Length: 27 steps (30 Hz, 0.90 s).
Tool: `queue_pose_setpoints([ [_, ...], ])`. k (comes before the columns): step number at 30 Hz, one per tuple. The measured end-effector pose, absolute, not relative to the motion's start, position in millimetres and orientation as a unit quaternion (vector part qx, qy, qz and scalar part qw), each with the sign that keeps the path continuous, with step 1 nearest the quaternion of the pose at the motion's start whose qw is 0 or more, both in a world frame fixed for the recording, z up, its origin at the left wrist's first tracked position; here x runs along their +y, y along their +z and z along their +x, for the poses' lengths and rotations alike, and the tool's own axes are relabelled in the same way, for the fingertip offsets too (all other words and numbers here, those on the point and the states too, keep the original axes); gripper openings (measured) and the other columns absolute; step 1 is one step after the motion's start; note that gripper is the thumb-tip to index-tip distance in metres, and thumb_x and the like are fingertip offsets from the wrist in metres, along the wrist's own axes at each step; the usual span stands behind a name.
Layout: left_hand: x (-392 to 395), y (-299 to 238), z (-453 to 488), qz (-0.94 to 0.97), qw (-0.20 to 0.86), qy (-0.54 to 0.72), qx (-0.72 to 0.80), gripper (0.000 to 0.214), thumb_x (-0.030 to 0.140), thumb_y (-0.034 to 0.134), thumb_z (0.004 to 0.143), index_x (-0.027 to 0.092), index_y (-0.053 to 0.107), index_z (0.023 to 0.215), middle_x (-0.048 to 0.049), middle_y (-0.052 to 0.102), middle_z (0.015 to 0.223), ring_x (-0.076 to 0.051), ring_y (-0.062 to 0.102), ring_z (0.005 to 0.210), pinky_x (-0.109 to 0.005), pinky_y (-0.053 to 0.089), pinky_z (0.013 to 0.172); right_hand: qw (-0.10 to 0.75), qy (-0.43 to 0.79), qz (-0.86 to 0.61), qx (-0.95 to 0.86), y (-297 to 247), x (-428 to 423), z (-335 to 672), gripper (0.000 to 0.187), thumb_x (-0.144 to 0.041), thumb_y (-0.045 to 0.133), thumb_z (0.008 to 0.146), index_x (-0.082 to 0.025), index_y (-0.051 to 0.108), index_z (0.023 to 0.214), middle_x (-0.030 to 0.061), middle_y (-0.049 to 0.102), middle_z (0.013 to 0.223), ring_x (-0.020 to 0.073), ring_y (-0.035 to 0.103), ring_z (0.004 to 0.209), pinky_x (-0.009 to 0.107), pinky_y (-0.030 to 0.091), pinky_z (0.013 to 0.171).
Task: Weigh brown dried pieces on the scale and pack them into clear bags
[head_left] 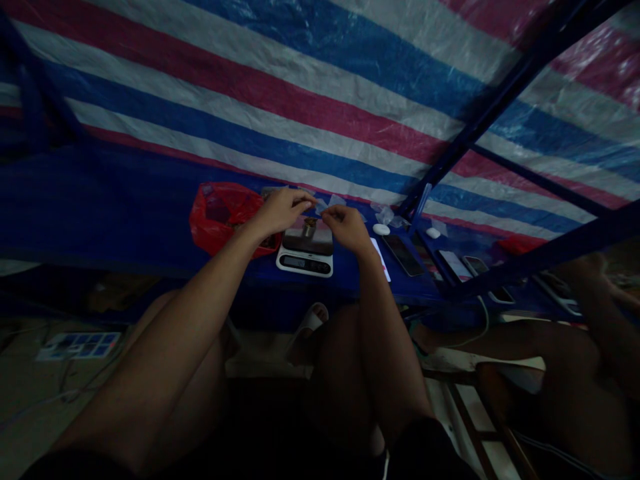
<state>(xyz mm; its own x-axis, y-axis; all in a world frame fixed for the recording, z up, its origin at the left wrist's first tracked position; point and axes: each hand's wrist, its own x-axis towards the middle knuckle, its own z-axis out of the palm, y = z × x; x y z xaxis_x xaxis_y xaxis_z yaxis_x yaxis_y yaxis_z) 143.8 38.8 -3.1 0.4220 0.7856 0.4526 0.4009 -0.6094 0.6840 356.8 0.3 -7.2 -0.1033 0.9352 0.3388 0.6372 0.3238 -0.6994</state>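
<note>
My left hand (pixel 283 211) and my right hand (pixel 347 227) meet above a digital kitchen scale (pixel 304 265). Their fingertips pinch a small clear plastic bag (pixel 320 205), which is too small and dim to show any contents. Below the fingers, a small brownish cylindrical object (pixel 310 228) stands on the scale's platform. The scale's white body and dark display face me. A red plastic bag (pixel 225 217) lies to the left of the scale, close behind my left wrist.
Several phones, including one (pixel 403 255), lie on the blue table (pixel 150 213) to the right, with white round cases (pixel 381 229) and crumpled clear bags (pixel 385 215). A striped tarp (pixel 250 87) and blue metal bars (pixel 480 147) stand behind. A person's bare leg (pixel 575 353) is at right.
</note>
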Motion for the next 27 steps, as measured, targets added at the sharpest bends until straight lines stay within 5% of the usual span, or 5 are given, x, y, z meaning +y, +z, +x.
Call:
queue_pose_setpoints([
  [10, 60.8, -22.3, 138.0, 0.872, 0.170, 0.185, 0.419, 0.037, 0.020, 0.061, 0.095, 0.020, 0.086, 0.122, -0.0082, 0.085, 0.118, -0.027, 0.078, 0.107, -0.031, 0.057, 0.095, 0.389, 0.187, -0.578, -0.693, -9.5, 1.2, 359.4, 0.017, -0.025, 0.066, 0.094, -0.016, 0.080, 0.094, 0.0089, 0.082, 0.096, 0.0226, 0.072, 0.088, 0.036, 0.054, 0.086],
  [20, 58.1, -14.2, 139.0, 0.856, 0.143, 0.245, 0.433, 0.026, 0.021, 0.065, 0.094, 0.016, 0.087, 0.106, -0.0115, 0.085, 0.108, -0.028, 0.077, 0.101, -0.036, 0.057, 0.094, 0.390, 0.207, -0.549, -0.710, 4.6, -14.1, 355.8, 0.023, -0.030, 0.066, 0.093, -0.013, 0.080, 0.098, 0.0060, 0.078, 0.084, 0.0178, 0.065, 0.073, 0.029, 0.046, 0.067],
  [27, 42.6, 7.1, 132.3, 0.830, 0.160, 0.358, 0.396, 0.022, 0.030, 0.071, 0.097, 0.017, 0.086, 0.107, -0.0093, 0.083, 0.110, -0.025, 0.074, 0.104, -0.035, 0.056, 0.096, 0.198, 0.088, -0.544, -0.810, 23.2, -39.9, 329.0, 0.025, -0.025, 0.065, 0.095, -0.021, 0.087, 0.108, 0.0081, 0.082, 0.095, 0.0233, 0.073, 0.088, 0.034, 0.052, 0.080],
])
